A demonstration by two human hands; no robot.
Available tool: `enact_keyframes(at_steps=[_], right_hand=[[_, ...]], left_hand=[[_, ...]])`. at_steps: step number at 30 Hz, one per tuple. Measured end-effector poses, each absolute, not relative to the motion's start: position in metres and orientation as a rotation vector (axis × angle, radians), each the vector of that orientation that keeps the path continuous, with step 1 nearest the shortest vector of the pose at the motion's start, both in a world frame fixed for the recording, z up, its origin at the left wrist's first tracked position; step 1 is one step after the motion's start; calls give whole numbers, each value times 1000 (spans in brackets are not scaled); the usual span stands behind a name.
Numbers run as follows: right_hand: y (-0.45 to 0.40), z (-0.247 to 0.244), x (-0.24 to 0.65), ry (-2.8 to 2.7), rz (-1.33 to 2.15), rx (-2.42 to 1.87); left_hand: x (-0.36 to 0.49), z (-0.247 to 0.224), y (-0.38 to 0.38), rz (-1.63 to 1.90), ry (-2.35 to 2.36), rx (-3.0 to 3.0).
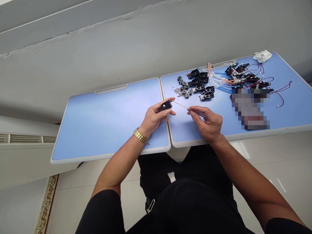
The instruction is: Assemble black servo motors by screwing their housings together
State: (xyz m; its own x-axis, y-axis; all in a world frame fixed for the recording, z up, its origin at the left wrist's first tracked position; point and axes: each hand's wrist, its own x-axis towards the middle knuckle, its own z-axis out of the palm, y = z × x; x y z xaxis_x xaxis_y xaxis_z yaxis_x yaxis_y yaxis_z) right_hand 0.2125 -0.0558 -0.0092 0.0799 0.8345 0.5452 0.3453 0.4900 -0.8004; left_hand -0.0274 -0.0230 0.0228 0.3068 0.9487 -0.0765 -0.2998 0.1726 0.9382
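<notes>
My left hand [156, 115] grips a small black plastic housing [166, 105], held above the gap between the two blue table tops. In my right hand [207, 123] is a screwdriver with a thin metal shaft [181, 105]; its handle is mostly covered by my fingers. The shaft slants up and left, its tip close to the fingertips of my left hand. Whether the tip touches the housing, I cannot tell. Beyond my hands lie several similar black housings [206, 96], round black-and-silver parts [187, 94] and a heap of small screws [179, 92].
Blue and orange tubes or wires [219, 79] run beside black assemblies with red wires [246, 76] on the right. A pixelated object [250, 109] lies nearer the front edge. Crumpled white plastic [262, 56] sits in the far corner. A grey wall [109, 48] stands behind the tables.
</notes>
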Motion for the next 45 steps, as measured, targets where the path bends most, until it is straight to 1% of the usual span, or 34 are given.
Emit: enact_keyframes(at_steps=[23,27,31,34,38,45], right_hand=[[-56,-11,215,-1445,563,-1102],[-56,-12,216,-1416,590,-1087],[-60,-8,219,-1372,655,-1089],[-65,2,224,-1338,660,-1078],[-74,27,237,-1365,583,-1073],[-82,83,252,-1711,339,-1111]], left_hand=[[-27,24,-23,1075,796,963],[-26,19,-20,1163,847,989],[-25,10,-18,1221,998,1133],[-24,4,-20,1168,1113,1300],[-22,-1,-24,1087,1175,1502],[-18,-5,-28,972,1094,1711]])
